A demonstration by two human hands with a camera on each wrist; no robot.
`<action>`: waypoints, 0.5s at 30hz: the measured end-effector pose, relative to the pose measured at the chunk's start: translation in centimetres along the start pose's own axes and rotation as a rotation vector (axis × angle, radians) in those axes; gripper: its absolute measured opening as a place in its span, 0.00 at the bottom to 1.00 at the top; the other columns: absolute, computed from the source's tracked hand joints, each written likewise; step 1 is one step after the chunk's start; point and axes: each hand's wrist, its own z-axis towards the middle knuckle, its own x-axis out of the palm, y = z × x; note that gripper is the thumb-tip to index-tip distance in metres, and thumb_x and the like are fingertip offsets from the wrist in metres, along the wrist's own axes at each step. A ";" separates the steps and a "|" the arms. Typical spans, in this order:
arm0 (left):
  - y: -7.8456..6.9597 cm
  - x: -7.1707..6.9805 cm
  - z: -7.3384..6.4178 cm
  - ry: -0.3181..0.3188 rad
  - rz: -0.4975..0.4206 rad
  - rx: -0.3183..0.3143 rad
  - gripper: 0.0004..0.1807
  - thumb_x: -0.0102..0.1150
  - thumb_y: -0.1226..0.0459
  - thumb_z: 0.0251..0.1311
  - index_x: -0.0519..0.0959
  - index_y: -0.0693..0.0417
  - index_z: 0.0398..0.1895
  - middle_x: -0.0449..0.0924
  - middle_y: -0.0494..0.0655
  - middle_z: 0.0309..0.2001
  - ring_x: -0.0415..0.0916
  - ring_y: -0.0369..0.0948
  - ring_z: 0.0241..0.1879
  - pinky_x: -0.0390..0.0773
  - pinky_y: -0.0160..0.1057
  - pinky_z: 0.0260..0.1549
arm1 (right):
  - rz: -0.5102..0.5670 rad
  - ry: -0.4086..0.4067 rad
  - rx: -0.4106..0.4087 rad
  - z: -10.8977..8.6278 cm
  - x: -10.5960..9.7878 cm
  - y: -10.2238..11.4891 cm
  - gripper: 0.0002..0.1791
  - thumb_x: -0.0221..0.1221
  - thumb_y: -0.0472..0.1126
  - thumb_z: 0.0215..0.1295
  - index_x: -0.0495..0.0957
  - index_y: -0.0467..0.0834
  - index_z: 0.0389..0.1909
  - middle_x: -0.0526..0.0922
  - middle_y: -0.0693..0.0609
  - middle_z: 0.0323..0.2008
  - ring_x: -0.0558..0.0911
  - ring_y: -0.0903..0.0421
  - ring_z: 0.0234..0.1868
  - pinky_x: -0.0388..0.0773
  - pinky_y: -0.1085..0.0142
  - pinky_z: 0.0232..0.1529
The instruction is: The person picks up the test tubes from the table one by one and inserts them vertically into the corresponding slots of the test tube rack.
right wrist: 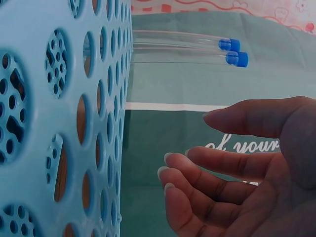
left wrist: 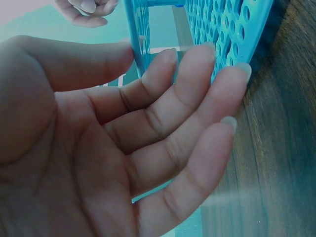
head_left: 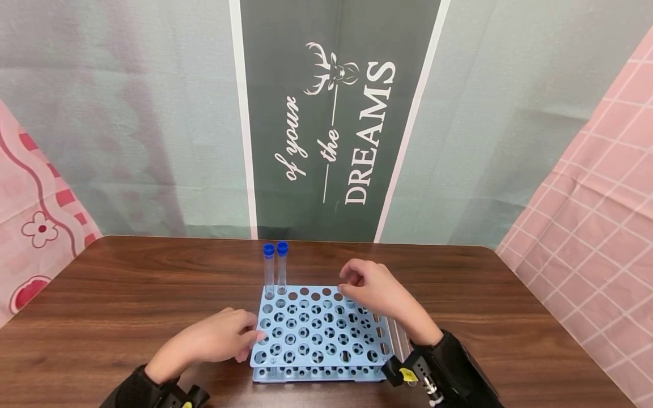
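A light blue test tube rack (head_left: 316,365) with rows of round holes stands on the table. Two clear test tubes with blue caps, one left (head_left: 269,272) and one right (head_left: 282,269), stand upright in its back left corner holes. At the rack's left edge, my left hand (head_left: 227,335) pinches the top plate, thumb above and fingers curled in below it. My right hand (head_left: 374,286) hovers over the back right part of the rack, fingers loosely bent and thumb apart, holding nothing. In the right wrist view, the rack (right wrist: 29,113) fills the left side.
Clear tubes (head_left: 399,340) lie on the wooden table (head_left: 510,317) along the rack's right side, partly hidden by my right forearm. Behind the table hangs a grey-green cloth (head_left: 178,141) with white lettering. Pink cloths (head_left: 602,187) flank both sides.
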 end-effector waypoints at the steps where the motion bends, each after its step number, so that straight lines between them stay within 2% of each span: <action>1: 0.0 0.0 0.0 0.000 0.002 0.001 0.16 0.51 0.59 0.63 0.70 0.51 0.18 0.68 0.35 0.12 0.60 0.30 0.13 0.61 0.31 0.15 | 0.001 0.000 0.001 -0.1 -0.1 -0.1 0.07 0.59 0.36 0.55 0.76 0.38 0.34 0.73 0.55 0.22 0.71 0.60 0.22 0.70 0.67 0.25; 15: 0.2 0.1 0.1 -0.007 0.008 0.011 0.16 0.51 0.58 0.63 0.70 0.51 0.17 0.68 0.34 0.12 0.61 0.30 0.13 0.62 0.30 0.16 | 0.015 -0.015 0.032 -0.9 -0.5 -0.8 0.07 0.60 0.35 0.55 0.76 0.38 0.34 0.72 0.55 0.22 0.70 0.59 0.22 0.69 0.67 0.26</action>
